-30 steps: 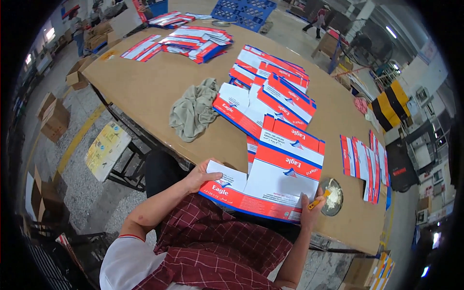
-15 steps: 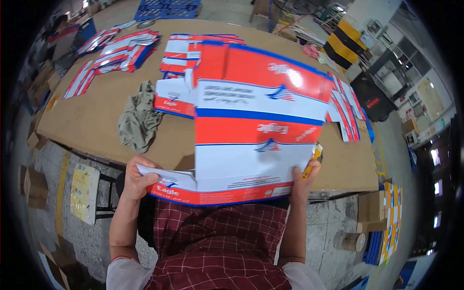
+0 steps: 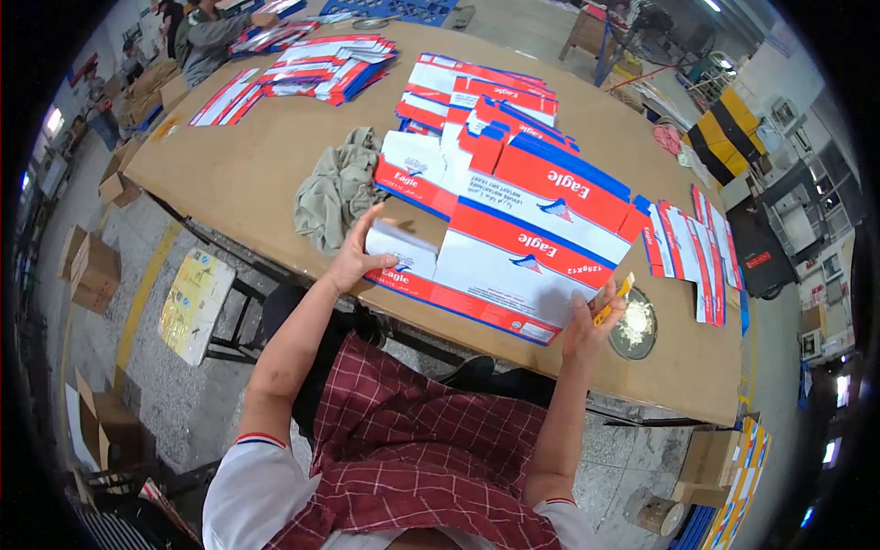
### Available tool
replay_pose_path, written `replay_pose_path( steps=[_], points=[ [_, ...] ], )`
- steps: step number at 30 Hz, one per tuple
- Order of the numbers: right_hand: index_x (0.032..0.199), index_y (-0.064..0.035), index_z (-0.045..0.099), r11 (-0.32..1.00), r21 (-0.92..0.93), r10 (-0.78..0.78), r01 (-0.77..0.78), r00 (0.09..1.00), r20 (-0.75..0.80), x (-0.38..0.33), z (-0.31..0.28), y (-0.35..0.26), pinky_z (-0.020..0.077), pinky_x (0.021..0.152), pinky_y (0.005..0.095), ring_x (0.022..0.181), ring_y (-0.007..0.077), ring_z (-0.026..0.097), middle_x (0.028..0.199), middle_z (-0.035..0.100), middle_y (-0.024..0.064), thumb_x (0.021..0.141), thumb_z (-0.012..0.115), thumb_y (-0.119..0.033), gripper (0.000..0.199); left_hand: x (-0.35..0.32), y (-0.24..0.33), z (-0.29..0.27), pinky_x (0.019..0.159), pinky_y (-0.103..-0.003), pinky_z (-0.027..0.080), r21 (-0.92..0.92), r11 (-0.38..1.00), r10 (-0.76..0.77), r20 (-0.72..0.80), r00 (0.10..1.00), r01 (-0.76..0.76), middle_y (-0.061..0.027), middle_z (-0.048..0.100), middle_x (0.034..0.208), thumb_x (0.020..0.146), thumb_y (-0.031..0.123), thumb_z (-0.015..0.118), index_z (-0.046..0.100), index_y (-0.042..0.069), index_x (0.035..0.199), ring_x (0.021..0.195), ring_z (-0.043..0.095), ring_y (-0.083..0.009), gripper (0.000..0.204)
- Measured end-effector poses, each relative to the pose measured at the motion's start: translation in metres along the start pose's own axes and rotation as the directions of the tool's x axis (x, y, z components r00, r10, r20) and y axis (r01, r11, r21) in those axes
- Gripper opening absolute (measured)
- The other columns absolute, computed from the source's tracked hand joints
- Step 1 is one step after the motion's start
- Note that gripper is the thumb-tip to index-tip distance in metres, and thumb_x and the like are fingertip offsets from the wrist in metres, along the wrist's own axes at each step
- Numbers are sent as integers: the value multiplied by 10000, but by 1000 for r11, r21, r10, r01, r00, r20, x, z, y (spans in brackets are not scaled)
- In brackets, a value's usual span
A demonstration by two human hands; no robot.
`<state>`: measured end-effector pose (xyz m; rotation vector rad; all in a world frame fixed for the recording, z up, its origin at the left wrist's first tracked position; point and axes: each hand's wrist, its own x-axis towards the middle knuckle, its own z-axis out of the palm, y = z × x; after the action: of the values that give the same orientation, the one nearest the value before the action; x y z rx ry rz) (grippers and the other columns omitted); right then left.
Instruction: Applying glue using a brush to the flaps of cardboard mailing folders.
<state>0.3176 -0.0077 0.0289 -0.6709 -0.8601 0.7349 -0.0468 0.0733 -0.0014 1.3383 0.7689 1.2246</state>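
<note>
A large flat carton blank (image 3: 522,270), printed red, white and blue, lies tilted over the near part of the table, its far end against similar cartons. My left hand (image 3: 353,257) pinches the blank's left side flap, thumb on top. At its lower right corner, my right hand (image 3: 587,328) grips the edge with the thumb on the printed face. A yellow utility knife (image 3: 615,302) is tucked in that same hand, pointing away from the carton. Just right of the knife, a round dish (image 3: 645,335) holds pale scraps. Beside my left hand lies a crumpled grey-green cloth (image 3: 335,188).
Printed carton blanks form a middle stack (image 3: 431,87), a far-left stack (image 3: 321,69) and a right-hand stack (image 3: 692,247) on the brown table (image 3: 229,160). A stool (image 3: 195,302) stands left of me. Another person (image 3: 209,46) is at the far left table corner.
The carton blank has come down from a raised position toward the table, still in both hands. The view has shifted, uncovering the dish of scraps and the person at far left.
</note>
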Motion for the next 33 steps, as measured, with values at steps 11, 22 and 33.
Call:
replay_pose_path(
  steps=[11,22,33],
  points=[
    [934,-94,338,804,-594,-65,-7,993,-99,-1,-13,-9,392,877,314,1022,187,437,1120,435,96,654,667,81,467,-21,17,40,906,-307,379,60,963,-260,-65,963,264,-95,514,1108,699,49,697,332,-1,1237,1038,488,-168,652],
    [917,-37,312,509,-813,-107,284,958,268,-35,14,32,347,950,367,1132,290,432,1245,420,210,719,687,-27,425,-21,8,88,904,-511,305,950,283,83,116,990,-135,-129,421,1206,763,98,582,395,68,1233,1167,365,-298,507],
    [907,-86,350,857,-507,69,91,955,289,-51,-3,36,399,869,390,1026,297,523,1108,531,231,757,664,-142,352,-14,-8,94,942,-495,233,967,142,128,193,973,-211,-132,441,1158,758,50,511,450,45,1171,1126,402,-291,418]
  ],
)
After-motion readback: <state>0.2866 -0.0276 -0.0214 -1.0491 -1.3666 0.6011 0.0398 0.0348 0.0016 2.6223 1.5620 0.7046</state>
